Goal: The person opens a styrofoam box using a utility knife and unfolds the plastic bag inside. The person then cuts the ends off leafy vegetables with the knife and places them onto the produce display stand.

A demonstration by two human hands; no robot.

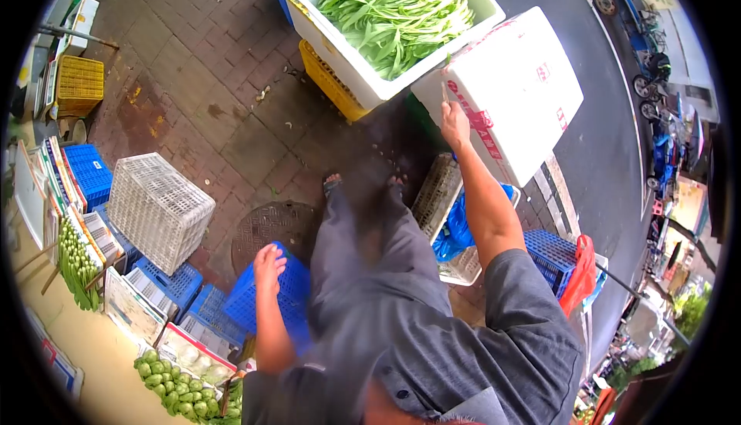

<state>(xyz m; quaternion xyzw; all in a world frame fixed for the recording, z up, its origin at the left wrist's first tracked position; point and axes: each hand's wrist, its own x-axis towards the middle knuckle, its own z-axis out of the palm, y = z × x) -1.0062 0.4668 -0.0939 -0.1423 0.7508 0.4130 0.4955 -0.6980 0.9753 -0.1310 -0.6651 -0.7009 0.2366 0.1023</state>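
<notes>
My right hand point(455, 125) is at the near left side of a white foam box point(532, 77) sealed with red-printed tape. Its fingers are closed round a thin, narrow object point(444, 91) pointing away from me; its exact kind is too small to tell. Touching the box's left side is an open white foam box point(370, 85) full of leafy green vegetables point(397, 16). My left hand point(268, 269) hangs above a blue plastic crate point(255, 301), holding nothing, its fingers loosely bent and apart.
A yellow crate point(328, 81) supports the open box. White crates with a blue bag point(460, 224) stand by my right leg. A grey-white crate point(158, 209) and several blue crates line the left, beside green produce point(181, 390). A road point(594, 147) runs along the right.
</notes>
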